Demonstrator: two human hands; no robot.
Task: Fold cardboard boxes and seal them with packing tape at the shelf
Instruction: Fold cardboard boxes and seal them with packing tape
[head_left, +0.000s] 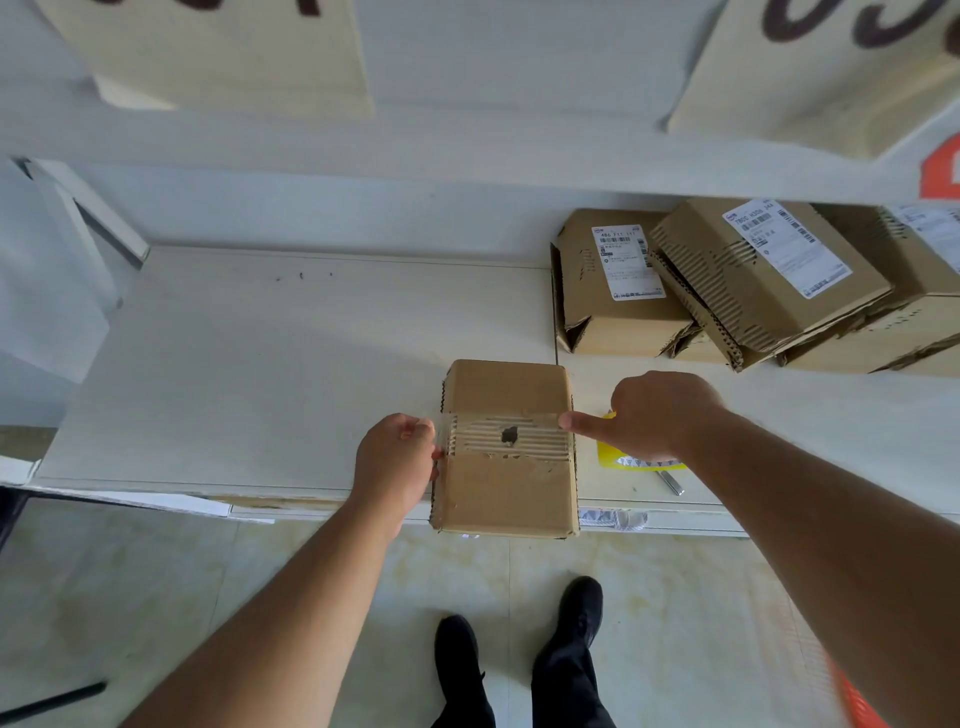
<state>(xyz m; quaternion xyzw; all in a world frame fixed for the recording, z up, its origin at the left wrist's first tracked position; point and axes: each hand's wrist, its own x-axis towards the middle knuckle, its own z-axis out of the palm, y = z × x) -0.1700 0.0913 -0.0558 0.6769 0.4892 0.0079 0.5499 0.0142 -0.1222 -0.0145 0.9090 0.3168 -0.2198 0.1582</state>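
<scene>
A small brown cardboard box (506, 488) lies flat at the front edge of the white shelf (249, 374), overhanging it slightly. A strip of clear tape (511, 434) runs across a torn, ribbed band on its top. My left hand (397, 460) is at the box's left side, fingers curled and pinching the tape's left end. My right hand (657, 413) is at the right side, fingers curled round a yellow tape dispenser (631, 457), thumb pressing the tape's right end onto the box.
Several worn cardboard boxes with shipping labels (737, 286) are stacked at the back right of the shelf. An upper shelf with large boxes (810, 67) hangs overhead. A small metal tool (671, 482) lies near the front edge. My black shoes (519, 639) stand on the tiled floor.
</scene>
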